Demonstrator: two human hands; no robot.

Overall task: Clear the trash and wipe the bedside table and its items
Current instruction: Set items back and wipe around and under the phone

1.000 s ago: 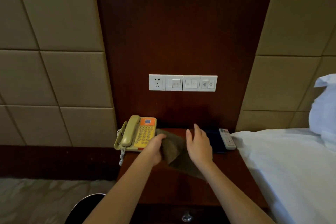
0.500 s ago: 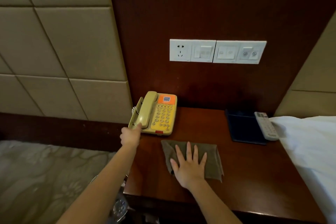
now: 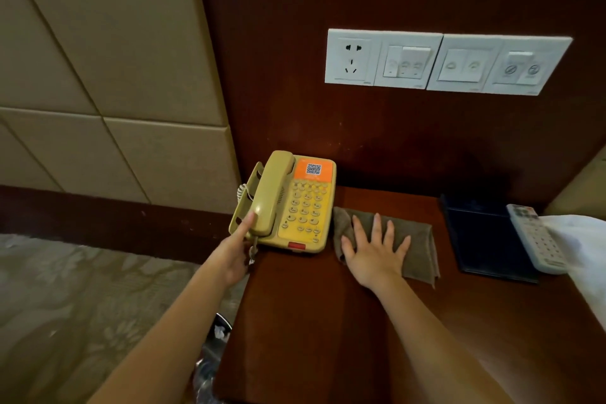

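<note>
i've got the telephone [image 3: 288, 203] as my marker, sitting at the back left corner of the bedside table [image 3: 328, 321]. left hand [image 3: 234, 252] is at the phone's near left side, one finger stretched up against the handset [image 3: 270, 193], other fingers tucked under so i can't tell whether they grip anything. right hand [image 3: 375, 254] lies flat, fingers spread wide, pressing the brown cloth [image 3: 416, 249] just right of the phone; it pins the cloth, nothing clasped. further right of the phone, a dark folder [image 3: 485, 239] with a white remote [image 3: 534, 239] on its right edge, touching the white bedsheet [image 3: 580, 249]. below and left of the phone, a bin [image 3: 213, 354] beside the table, something crumpled and white inside.
</note>
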